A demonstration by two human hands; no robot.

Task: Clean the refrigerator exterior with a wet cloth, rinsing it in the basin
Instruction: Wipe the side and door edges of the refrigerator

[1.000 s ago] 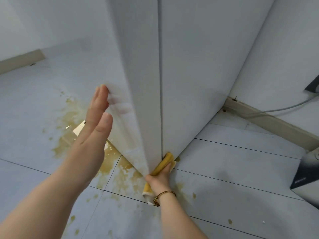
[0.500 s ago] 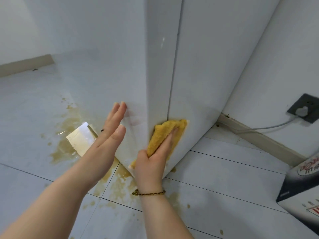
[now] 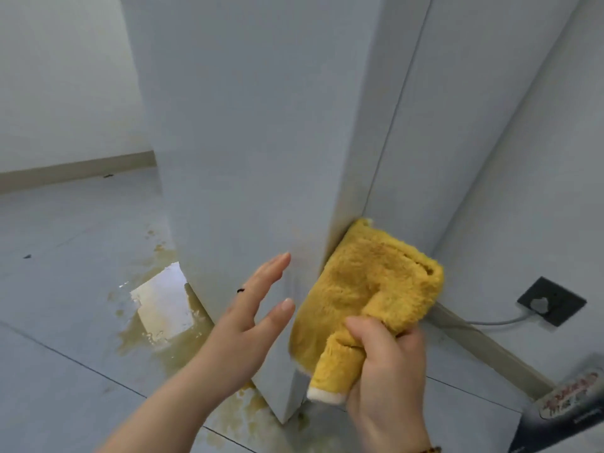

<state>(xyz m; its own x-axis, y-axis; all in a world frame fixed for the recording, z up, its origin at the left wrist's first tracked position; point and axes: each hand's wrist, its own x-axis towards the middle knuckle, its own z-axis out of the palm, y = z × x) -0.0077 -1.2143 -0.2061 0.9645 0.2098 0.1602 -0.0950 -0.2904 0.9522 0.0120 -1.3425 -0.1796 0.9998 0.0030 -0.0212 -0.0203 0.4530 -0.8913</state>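
Right hand [image 3: 387,374] grips one cloth [image 3: 366,286] against one refrigerator [image 3: 261,125].

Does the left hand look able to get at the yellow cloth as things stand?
Probably yes. The left hand is open right beside the yellow cloth with nothing between them; the right hand grips the cloth's lower end at the refrigerator corner.

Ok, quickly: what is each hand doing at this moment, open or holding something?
Left hand: open, fingers straight, holding nothing.
Right hand: closed around the yellow cloth, which is against the refrigerator.
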